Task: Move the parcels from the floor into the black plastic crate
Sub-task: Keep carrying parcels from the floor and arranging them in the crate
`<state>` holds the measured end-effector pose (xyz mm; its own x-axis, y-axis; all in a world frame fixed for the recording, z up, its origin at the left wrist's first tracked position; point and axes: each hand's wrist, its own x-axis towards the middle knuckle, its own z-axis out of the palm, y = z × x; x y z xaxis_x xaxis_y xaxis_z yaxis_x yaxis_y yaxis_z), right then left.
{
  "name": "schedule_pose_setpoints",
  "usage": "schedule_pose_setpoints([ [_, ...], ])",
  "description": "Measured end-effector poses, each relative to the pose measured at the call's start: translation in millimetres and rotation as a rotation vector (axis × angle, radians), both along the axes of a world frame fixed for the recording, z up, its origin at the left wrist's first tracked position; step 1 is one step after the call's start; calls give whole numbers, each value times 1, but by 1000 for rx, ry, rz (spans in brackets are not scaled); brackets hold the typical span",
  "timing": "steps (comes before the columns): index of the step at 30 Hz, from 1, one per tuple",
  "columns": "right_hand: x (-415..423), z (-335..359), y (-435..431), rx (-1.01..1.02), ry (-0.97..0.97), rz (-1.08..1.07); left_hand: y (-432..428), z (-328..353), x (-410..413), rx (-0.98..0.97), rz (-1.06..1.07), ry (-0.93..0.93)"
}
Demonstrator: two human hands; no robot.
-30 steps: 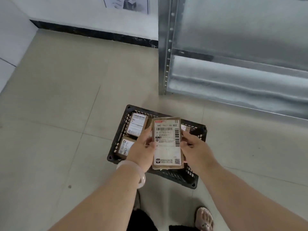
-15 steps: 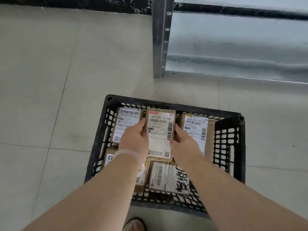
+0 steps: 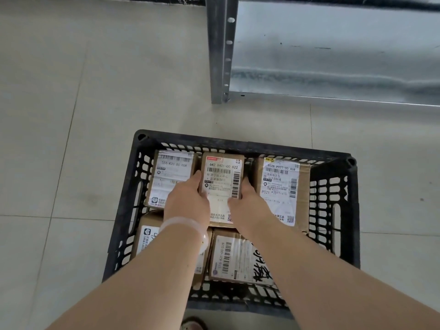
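Observation:
A black plastic crate point(image 3: 333, 210) stands on the tiled floor below me, holding several brown cardboard parcels with white shipping labels. Both hands hold one parcel point(image 3: 222, 177) in the middle of the crate's far row. My left hand point(image 3: 188, 201) grips its left edge and my right hand point(image 3: 247, 203) grips its right edge. It sits between a parcel on the left point(image 3: 170, 172) and a larger parcel on the right point(image 3: 283, 186). Two more parcels lie in the near row, one with black handwriting point(image 3: 235, 258), partly hidden by my forearms.
A grey metal shelving unit with a perforated upright post point(image 3: 220, 51) stands on the floor just beyond the crate to the right. Pale floor tiles point(image 3: 71, 115) spread to the left. A foot in a sandal point(image 3: 192, 324) shows at the bottom edge.
The parcel, held above the crate a second ago, has gone down into the middle of the far row. The view has come closer to the crate.

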<state>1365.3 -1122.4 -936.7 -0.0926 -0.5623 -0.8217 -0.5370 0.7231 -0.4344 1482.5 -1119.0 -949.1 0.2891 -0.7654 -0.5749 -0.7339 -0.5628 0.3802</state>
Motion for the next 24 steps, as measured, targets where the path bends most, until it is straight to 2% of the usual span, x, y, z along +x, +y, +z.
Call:
schedule_pose_setpoints([
  [5, -1, 12, 0, -74, 17, -26, 2, 6, 7, 12, -10, 31],
  [9, -18, 40, 2, -128, -18, -100, 4, 25, 10, 2, 44, 136],
  [12, -36, 65, 5, -125, -18, -60, 2, 46, 5, 39, 46, 191],
  [15, -58, 89, 8, -88, -40, -47, -1, 76, -14, 97, -4, 187],
  [19, -99, 127, 22, -25, -126, -199, -7, 128, -56, 106, -51, 148],
  [24, -184, 199, 46, 34, -231, -358, -14, 193, -126, 151, -283, 108],
])
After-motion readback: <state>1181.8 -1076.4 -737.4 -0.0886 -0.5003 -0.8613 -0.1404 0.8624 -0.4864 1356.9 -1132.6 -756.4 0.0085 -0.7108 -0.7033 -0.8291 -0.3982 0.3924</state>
